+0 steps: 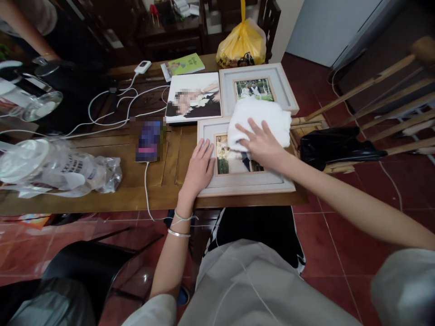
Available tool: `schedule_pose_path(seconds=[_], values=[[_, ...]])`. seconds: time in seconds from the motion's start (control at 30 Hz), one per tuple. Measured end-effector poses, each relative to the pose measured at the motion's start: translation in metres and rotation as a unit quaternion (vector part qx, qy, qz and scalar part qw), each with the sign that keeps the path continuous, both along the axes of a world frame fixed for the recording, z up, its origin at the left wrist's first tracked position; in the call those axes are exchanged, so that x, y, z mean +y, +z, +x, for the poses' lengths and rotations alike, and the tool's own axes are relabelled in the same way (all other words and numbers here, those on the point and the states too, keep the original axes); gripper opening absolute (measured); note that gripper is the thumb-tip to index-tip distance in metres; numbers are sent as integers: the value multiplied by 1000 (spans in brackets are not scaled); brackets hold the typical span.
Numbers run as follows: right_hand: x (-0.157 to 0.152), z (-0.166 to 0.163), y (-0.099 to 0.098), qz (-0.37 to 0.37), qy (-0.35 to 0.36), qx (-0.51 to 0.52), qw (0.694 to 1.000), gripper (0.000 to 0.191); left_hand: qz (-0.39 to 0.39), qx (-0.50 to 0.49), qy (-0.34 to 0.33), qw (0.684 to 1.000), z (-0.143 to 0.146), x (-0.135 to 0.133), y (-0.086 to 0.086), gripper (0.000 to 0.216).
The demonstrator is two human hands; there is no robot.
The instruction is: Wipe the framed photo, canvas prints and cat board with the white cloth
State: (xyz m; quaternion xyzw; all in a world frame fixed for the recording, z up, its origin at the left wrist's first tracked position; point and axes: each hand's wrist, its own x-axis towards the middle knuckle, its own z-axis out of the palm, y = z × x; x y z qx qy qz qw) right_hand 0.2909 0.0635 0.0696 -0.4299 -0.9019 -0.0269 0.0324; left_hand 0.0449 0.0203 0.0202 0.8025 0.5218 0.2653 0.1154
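A pale picture frame (pixel 208 183) lies flat at the table's front edge, with a photo (pixel 223 163) inside a tan inner border. My left hand (pixel 200 166) rests on its left side, fingers stretched out and holding nothing. A folded white cloth (pixel 280 124) is in my right hand (pixel 261 144), which presses it over the frame's upper right part with the fingers spread on top. The cloth covers part of the photo and overlaps a second pale frame (pixel 283 83) behind. Left of that frame lies a white-edged photo panel (pixel 193 118).
A phone (pixel 148 140) on a white cable lies left of the frames. Plastic-wrapped cups (pixel 64 165) stand at the table's left. Behind are a green booklet (pixel 185 64) and a yellow bag (pixel 243 43). A bamboo chair (pixel 365 93) stands right; another person's arm (pixel 29 29) shows upper left.
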Motion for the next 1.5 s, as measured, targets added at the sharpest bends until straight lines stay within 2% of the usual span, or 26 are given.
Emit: schedule_pose_path(seconds=[0.1, 0.17, 0.3, 0.43, 0.5, 0.57, 0.67, 0.77, 0.9, 1.0, 1.1, 1.2, 1.33, 1.4, 1.5], values=[[27, -3, -2, 22, -10, 9, 1000, 55, -1, -15, 2, 1000, -1, 0, -1, 48], [22, -7, 0, 5, 17, -15, 1000, 53, -4, -32, 6, 999, -1, 1, -2, 47], [-34, -12, 14, -69, 90, -63, 992, 54, -11, -80, 14, 997, 0, 1, 0, 49], [-96, -16, 37, -126, 194, -49, 972, 48, -17, -118, 22, 993, 3, 0, 3, 59], [-113, -23, 41, -133, 224, -33, 965, 45, -20, -127, 21, 991, 3, -1, 5, 64], [-116, -33, 37, -120, 220, -22, 968, 44, -24, -132, 21, 991, 3, -3, 6, 66], [-96, -49, 24, -85, 177, -28, 980, 44, -32, -136, 16, 990, 2, -7, 9, 65], [-55, -62, 15, -48, 125, -39, 990, 41, -38, -137, 5, 990, 2, -9, 11, 68], [2, -76, 14, -8, 72, -22, 997, 42, -36, -142, 2, 989, 3, -9, 9, 69], [17, -85, 16, -15, 31, -26, 999, 43, -25, -149, 6, 989, 2, -7, 6, 69], [-4, -85, 18, -39, 31, -42, 998, 44, -25, -151, 15, 988, 1, -7, 7, 68], [-51, -69, 22, -79, 95, -63, 990, 43, -36, -149, 16, 988, 1, -8, 9, 68], [-108, -36, 37, -135, 170, -36, 976, 43, -45, -117, 16, 992, 2, -6, 8, 65], [-119, -24, 44, -164, 187, -15, 968, 46, -44, -91, 20, 995, 3, -5, 6, 61], [-112, -17, 44, -180, 171, 4, 969, 51, -40, -65, 22, 997, 5, -3, 4, 56]])
